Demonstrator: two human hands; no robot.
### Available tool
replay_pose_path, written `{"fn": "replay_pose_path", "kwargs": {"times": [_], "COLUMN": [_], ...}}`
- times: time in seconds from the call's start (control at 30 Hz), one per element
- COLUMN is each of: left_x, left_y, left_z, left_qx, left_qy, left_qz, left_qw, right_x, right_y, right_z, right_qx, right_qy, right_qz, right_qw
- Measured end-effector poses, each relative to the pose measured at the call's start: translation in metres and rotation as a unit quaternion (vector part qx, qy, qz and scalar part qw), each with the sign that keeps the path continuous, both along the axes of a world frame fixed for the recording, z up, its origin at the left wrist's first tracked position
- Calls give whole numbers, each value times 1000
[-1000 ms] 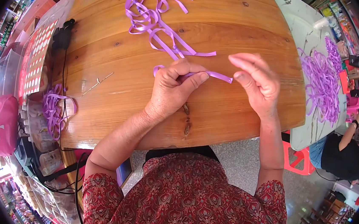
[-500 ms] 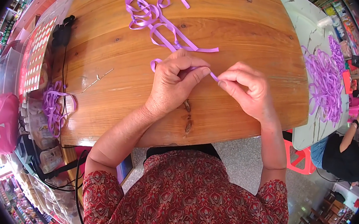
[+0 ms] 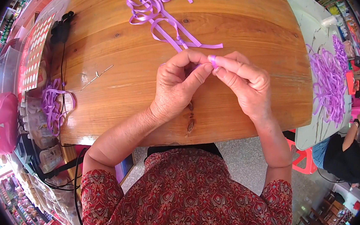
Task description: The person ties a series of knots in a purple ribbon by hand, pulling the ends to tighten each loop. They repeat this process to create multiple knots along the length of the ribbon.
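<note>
A long purple ribbon [image 3: 166, 36] lies in loops and knots over the far half of the wooden table, and its near part runs into my hands. My left hand [image 3: 179, 76] pinches the ribbon between thumb and forefinger. Touching it at the fingertips, my right hand [image 3: 247, 82] also grips the ribbon, a short loop of which shows bent around the forefinger. The ribbon's end is hidden among the fingers. A thin metal rod with a small cross piece [image 3: 97, 75] rests on the table left of my left hand.
The wooden table [image 3: 239, 122] fills the middle. Another heap of purple ribbons [image 3: 328, 84] covers part of a white marbled table [image 3: 310, 137] at right. More ribbon [image 3: 54, 106] hangs at the left edge, by a black cable [image 3: 63, 68]. A person [image 3: 347, 159] is beyond the red stool [image 3: 303, 159].
My right hand has moved left and slightly up until its fingertips meet my left hand's. The ribbon between them now bends over the right forefinger.
</note>
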State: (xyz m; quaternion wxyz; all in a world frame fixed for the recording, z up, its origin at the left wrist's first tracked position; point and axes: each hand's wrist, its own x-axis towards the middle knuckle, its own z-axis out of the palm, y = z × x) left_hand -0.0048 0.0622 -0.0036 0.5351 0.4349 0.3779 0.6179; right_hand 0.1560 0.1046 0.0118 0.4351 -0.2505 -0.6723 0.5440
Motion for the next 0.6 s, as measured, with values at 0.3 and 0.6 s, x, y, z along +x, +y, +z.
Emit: {"fn": "replay_pose_path", "kwargs": {"times": [0.3,0.6], "left_x": [4,-1], "left_y": [3,1], "left_z": [-5,-6], "left_qx": [-12,-44], "left_qy": [-10,22], "left_qz": [23,15], "left_qw": [1000,999], "right_x": [-5,-9], "right_y": [1,-6], "right_z": [-4,-5], "right_qx": [311,234], "right_qy": [-151,-149], "right_qz": [-143,-132], "right_qw": [927,952]}}
